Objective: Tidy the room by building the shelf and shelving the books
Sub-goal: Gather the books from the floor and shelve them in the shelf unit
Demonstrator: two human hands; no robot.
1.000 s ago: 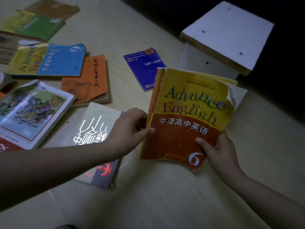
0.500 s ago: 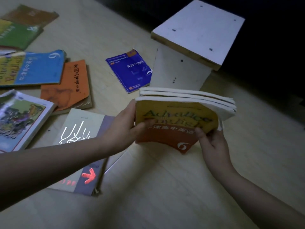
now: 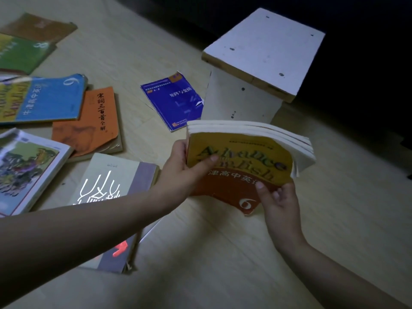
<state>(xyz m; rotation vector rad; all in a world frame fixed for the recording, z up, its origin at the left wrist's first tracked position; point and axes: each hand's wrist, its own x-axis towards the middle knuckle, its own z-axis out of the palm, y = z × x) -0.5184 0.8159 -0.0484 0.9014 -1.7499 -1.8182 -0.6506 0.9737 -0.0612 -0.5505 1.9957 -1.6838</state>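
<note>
I hold a stack of books above the floor, its front cover yellow and red with "Advance English" and a 6. My left hand grips the stack's left edge, thumb on the cover. My right hand grips the lower right corner. The stack is tipped so the white page edges face up. Just behind it stands the white wooden shelf, a box with a flat top board and dark screw holes.
Books lie scattered on the pale wooden floor: a blue one beside the shelf, an orange one, a grey-white one under my left arm, a blue-yellow one, a picture-cover one, green and brown ones far left. Dark area at right.
The stack has tilted from cover-facing-me to nearly flat, page edges now showing, and has moved closer to the shelf. Both hands keep their grip.
</note>
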